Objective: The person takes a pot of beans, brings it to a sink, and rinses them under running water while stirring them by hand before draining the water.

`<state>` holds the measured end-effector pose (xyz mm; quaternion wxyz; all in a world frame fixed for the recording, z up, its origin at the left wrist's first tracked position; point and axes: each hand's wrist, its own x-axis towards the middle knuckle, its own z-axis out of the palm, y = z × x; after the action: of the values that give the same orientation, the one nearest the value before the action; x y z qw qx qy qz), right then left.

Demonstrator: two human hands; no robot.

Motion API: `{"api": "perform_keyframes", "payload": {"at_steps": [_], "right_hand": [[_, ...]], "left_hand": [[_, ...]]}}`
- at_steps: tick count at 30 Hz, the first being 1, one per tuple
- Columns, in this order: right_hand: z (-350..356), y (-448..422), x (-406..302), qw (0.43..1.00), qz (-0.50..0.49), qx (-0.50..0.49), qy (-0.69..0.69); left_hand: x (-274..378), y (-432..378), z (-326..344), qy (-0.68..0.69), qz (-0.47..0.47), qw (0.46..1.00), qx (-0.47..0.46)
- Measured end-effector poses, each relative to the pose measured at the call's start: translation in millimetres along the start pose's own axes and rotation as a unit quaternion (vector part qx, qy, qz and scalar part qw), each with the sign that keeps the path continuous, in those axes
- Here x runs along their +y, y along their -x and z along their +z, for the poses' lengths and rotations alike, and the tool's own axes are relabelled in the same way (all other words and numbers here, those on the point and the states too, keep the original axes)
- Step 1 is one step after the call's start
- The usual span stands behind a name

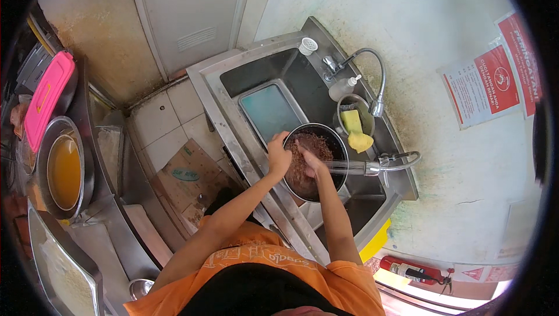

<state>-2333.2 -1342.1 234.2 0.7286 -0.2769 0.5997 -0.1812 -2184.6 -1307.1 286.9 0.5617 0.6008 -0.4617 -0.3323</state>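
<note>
My left hand (280,155) grips the near left rim of a round dark pot (339,144) held over the sink. Inside the pot are wet, reddish-brown grains (321,143), which look like rice. My right hand (311,163) reaches into the pot among them, and its fingertips are partly hidden there. A stream of water (347,167) runs from the nearer flexible faucet (372,168) into the pot, passing across my right wrist.
The steel double sink (257,139) holds a rectangular tray (273,110) of bluish water. Beside the farther faucet (379,84) stand a pump bottle (341,89) and a metal container (369,119) with yellow sponges (351,121). At left, a bowl of orange liquid (65,172) rests on a counter.
</note>
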Motion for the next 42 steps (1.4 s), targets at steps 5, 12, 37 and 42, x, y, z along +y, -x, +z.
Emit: {"api": "perform_keyframes", "payload": {"at_steps": [5,12,37,42], "right_hand": [[-8.1,52.4,-22.4,1.000,-0.012,0.004,-0.016],[-33.8,90.9,-50.0,0.956,-0.067,0.200,0.206],[-3.4,18.3,6.6,0.604,-0.234,0.087,0.757],[-5.6,19.7,18.7,0.836,-0.313,0.002,0.451]], "left_hand": [[-2.4,-1.0,-1.9,-0.003,-0.011,1.000,0.017],[-13.9,-5.0,-5.9,0.001,-0.006,1.000,0.019],[-6.6,-3.1,1.6,-0.021,0.010,1.000,0.015],[-12.3,-6.1,-0.2,-0.010,0.008,1.000,0.019]]}}
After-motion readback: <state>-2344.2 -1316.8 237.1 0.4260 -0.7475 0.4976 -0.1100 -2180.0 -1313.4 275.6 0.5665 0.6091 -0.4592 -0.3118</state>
